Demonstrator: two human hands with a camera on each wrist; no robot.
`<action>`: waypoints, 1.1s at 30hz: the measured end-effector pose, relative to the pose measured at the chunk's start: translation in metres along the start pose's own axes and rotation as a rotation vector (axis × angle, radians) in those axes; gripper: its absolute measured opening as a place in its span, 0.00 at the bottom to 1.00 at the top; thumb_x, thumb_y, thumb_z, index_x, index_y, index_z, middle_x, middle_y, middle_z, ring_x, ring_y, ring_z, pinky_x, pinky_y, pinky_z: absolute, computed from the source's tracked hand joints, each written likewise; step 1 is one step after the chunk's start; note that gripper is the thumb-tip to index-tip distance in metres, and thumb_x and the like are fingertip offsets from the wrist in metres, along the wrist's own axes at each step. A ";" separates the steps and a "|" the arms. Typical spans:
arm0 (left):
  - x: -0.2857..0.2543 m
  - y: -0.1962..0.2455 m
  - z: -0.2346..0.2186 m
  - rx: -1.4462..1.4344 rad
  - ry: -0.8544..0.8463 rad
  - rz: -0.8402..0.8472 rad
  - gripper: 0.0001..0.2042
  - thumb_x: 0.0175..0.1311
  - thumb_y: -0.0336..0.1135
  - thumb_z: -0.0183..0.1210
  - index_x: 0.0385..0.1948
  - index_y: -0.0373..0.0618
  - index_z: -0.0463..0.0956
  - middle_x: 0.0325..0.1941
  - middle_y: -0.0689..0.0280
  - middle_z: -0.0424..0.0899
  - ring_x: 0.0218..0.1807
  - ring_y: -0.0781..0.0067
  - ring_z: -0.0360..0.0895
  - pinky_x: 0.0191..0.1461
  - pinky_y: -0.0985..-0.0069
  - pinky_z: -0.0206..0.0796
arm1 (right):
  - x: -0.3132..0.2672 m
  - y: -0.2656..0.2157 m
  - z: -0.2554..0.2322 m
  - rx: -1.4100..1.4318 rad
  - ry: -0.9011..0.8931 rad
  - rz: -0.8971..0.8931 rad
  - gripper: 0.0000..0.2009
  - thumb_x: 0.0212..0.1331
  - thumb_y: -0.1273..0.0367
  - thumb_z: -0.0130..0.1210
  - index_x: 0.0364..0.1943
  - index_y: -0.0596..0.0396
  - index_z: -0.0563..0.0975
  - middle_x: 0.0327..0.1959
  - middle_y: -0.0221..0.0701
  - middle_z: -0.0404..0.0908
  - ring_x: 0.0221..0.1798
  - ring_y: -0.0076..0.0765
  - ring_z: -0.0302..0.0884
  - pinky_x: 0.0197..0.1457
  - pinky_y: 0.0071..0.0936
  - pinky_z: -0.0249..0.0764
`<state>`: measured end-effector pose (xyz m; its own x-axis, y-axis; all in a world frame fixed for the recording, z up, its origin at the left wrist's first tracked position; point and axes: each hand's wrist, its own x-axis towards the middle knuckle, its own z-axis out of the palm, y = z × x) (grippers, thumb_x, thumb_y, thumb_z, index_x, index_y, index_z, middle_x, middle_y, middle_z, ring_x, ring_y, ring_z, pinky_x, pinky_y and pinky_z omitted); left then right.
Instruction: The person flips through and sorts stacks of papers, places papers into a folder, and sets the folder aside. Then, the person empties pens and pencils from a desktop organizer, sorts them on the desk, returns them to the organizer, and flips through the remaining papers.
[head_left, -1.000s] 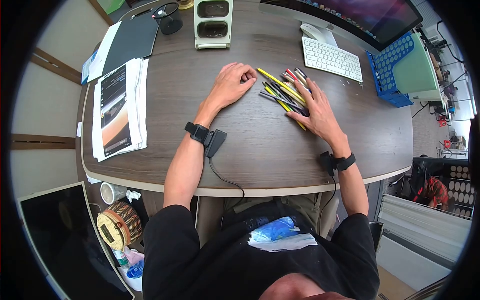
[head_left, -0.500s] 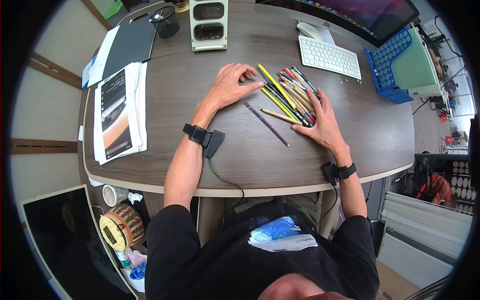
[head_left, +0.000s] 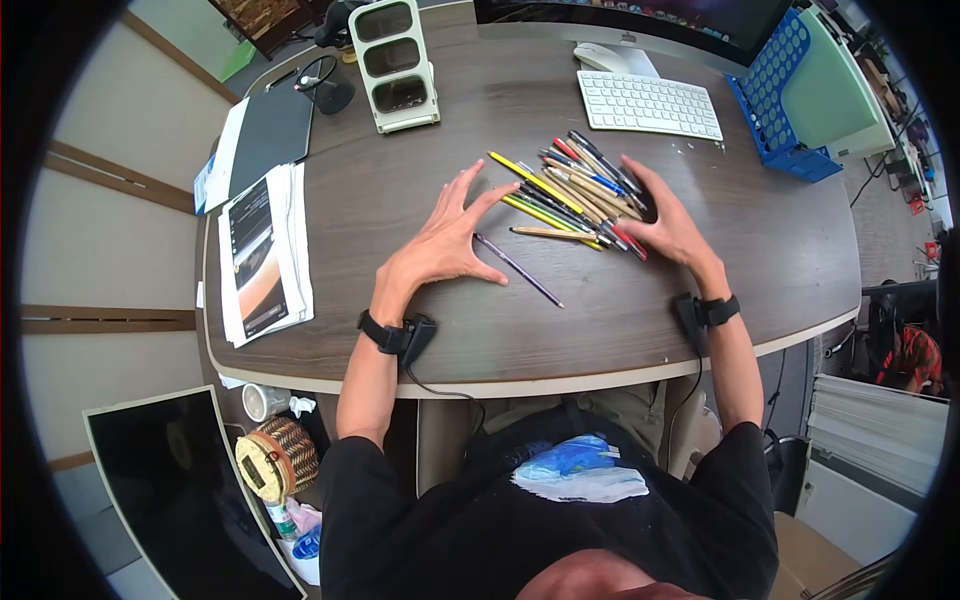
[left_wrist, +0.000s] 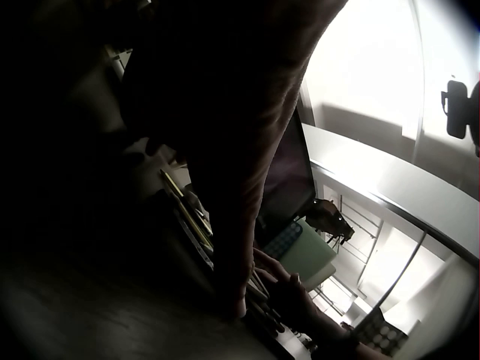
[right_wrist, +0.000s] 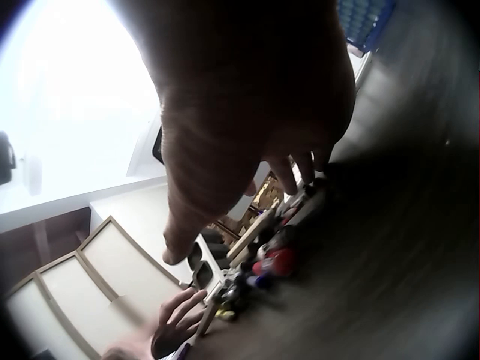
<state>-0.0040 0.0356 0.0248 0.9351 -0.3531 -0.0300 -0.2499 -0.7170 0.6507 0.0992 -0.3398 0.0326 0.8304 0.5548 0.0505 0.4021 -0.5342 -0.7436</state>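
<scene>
A loose heap of pens and pencils (head_left: 590, 192) lies on the desk between my two hands. My left hand (head_left: 440, 243) is at its left side, fingers spread and thumb stretched toward me. The purple pencil (head_left: 519, 271) lies apart from the heap, slanting past that thumb. On the heap's near edge rests a tan pencil (head_left: 552, 233). At the right side, my right hand (head_left: 677, 225) has its thumb and fingers spread wide, fingertips right at the pen ends. In the right wrist view a red pen end (right_wrist: 281, 262) shows below the palm. Neither hand grips anything.
Behind the heap are a white keyboard (head_left: 650, 106), a mouse (head_left: 598, 56) and a monitor (head_left: 620, 40). A blue file holder (head_left: 785, 150) stands at right. Printed sheets (head_left: 290, 265), a black mesh cup (head_left: 333, 95) and a pale three-window stand (head_left: 405, 118) are on the left.
The heap has been spread out, and the purple pencil has come to lie apart. My left hand has moved nearer me and its fingers have spread. My right hand has shifted rightward.
</scene>
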 end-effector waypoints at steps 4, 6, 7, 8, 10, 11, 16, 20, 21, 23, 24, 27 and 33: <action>0.017 0.005 0.012 0.112 0.034 -0.017 0.69 0.29 0.64 0.88 0.84 0.76 0.56 0.92 0.48 0.38 0.91 0.31 0.34 0.92 0.34 0.32 | 0.006 0.019 0.004 0.140 0.111 0.022 0.38 0.67 0.52 0.67 0.79 0.50 0.70 0.76 0.43 0.77 0.80 0.48 0.71 0.84 0.44 0.64; 0.027 0.008 0.015 0.129 0.042 -0.047 0.70 0.29 0.65 0.88 0.85 0.76 0.55 0.92 0.46 0.37 0.91 0.30 0.34 0.91 0.33 0.30 | 0.005 0.025 0.007 0.218 0.138 0.020 0.36 0.69 0.52 0.66 0.77 0.51 0.72 0.74 0.41 0.80 0.79 0.48 0.74 0.83 0.44 0.65; 0.032 0.009 0.016 0.139 0.052 -0.074 0.70 0.29 0.66 0.87 0.85 0.75 0.54 0.92 0.43 0.36 0.91 0.30 0.34 0.91 0.32 0.29 | 0.005 0.028 0.008 0.172 0.151 0.008 0.34 0.70 0.51 0.65 0.76 0.51 0.74 0.72 0.40 0.82 0.77 0.47 0.75 0.82 0.43 0.66; 0.037 0.009 0.016 0.149 0.050 -0.078 0.70 0.29 0.66 0.87 0.85 0.75 0.54 0.92 0.43 0.36 0.91 0.30 0.34 0.91 0.32 0.29 | 0.005 0.031 0.009 0.127 0.164 -0.004 0.33 0.71 0.51 0.64 0.74 0.51 0.75 0.70 0.39 0.84 0.76 0.46 0.77 0.82 0.43 0.66; 0.044 0.009 0.017 0.161 0.064 -0.096 0.70 0.31 0.68 0.86 0.85 0.74 0.54 0.91 0.40 0.36 0.91 0.32 0.33 0.91 0.32 0.26 | 0.004 0.031 0.006 0.170 0.173 -0.014 0.31 0.72 0.53 0.63 0.74 0.52 0.76 0.70 0.40 0.84 0.76 0.45 0.77 0.81 0.42 0.67; 0.049 0.009 0.017 0.170 0.061 -0.099 0.70 0.31 0.68 0.86 0.85 0.74 0.54 0.91 0.40 0.36 0.91 0.32 0.33 0.91 0.32 0.26 | 0.003 0.031 0.005 0.202 0.180 -0.020 0.30 0.73 0.54 0.63 0.73 0.53 0.76 0.69 0.40 0.84 0.75 0.44 0.77 0.81 0.41 0.67; 0.061 0.017 0.019 0.249 -0.016 -0.120 0.66 0.36 0.69 0.84 0.85 0.71 0.57 0.92 0.46 0.43 0.92 0.39 0.33 0.91 0.34 0.22 | 0.002 0.043 0.001 0.547 0.242 -0.024 0.23 0.77 0.61 0.60 0.69 0.56 0.79 0.65 0.40 0.86 0.72 0.38 0.79 0.78 0.37 0.70; 0.059 0.025 0.029 0.131 0.054 -0.113 0.61 0.41 0.65 0.84 0.84 0.65 0.61 0.91 0.51 0.49 0.93 0.46 0.35 0.92 0.38 0.20 | 0.009 0.073 0.009 0.655 0.357 -0.024 0.12 0.79 0.67 0.55 0.56 0.58 0.82 0.50 0.34 0.88 0.54 0.28 0.83 0.62 0.29 0.78; 0.059 0.027 0.031 0.142 0.045 -0.102 0.61 0.41 0.65 0.84 0.84 0.65 0.61 0.91 0.51 0.49 0.93 0.46 0.35 0.92 0.38 0.20 | 0.008 0.081 0.008 0.673 0.350 0.013 0.10 0.79 0.69 0.53 0.52 0.58 0.82 0.43 0.31 0.87 0.47 0.25 0.82 0.56 0.26 0.79; 0.059 0.027 0.033 0.111 0.099 -0.113 0.61 0.40 0.61 0.86 0.83 0.61 0.63 0.91 0.53 0.52 0.93 0.49 0.38 0.93 0.41 0.20 | 0.004 0.063 0.003 0.722 0.347 0.027 0.09 0.78 0.70 0.48 0.42 0.56 0.79 0.29 0.21 0.75 0.33 0.17 0.70 0.38 0.21 0.68; 0.058 0.031 0.035 0.105 0.128 -0.115 0.60 0.39 0.57 0.87 0.82 0.57 0.65 0.91 0.55 0.55 0.93 0.51 0.40 0.93 0.42 0.20 | 0.002 0.061 0.001 0.738 0.327 0.039 0.09 0.78 0.69 0.46 0.39 0.55 0.77 0.28 0.21 0.72 0.32 0.17 0.66 0.36 0.21 0.64; 0.058 0.034 0.038 0.081 0.160 -0.126 0.59 0.39 0.57 0.87 0.81 0.57 0.67 0.90 0.56 0.57 0.93 0.52 0.41 0.93 0.42 0.20 | 0.002 0.064 0.000 0.788 0.300 0.042 0.11 0.77 0.68 0.43 0.35 0.54 0.73 0.26 0.19 0.66 0.30 0.16 0.59 0.33 0.22 0.58; 0.060 0.030 0.042 0.085 0.167 -0.128 0.57 0.39 0.57 0.86 0.79 0.56 0.70 0.89 0.57 0.60 0.92 0.53 0.44 0.93 0.42 0.21 | 0.002 0.065 -0.002 0.835 0.230 0.050 0.12 0.77 0.68 0.40 0.31 0.51 0.68 0.25 0.17 0.59 0.27 0.16 0.51 0.30 0.23 0.51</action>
<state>0.0340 -0.0323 0.0104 0.9874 -0.1564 0.0227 -0.1401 -0.8004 0.5829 0.1282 -0.3751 -0.0144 0.9332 0.3521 0.0715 0.0233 0.1392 -0.9900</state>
